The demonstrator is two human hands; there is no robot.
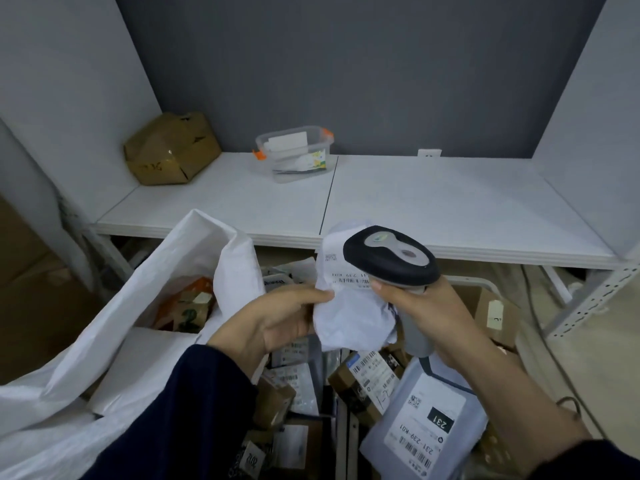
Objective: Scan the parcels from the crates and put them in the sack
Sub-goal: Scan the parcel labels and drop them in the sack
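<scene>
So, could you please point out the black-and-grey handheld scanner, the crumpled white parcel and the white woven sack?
black-and-grey handheld scanner point(391, 252): head view, its top.
crumpled white parcel point(349, 317): head view, lower half.
white woven sack point(216, 232): head view, raised edge.

The sack point(138, 289) lies left of the crate point(479, 280), both before the desk point(450, 202). A box point(171, 148) sits rear-left on the desk, a tub point(294, 152) right of it. Above the crate, the scanner point(391, 254) is right of a parcel point(349, 317).
</scene>
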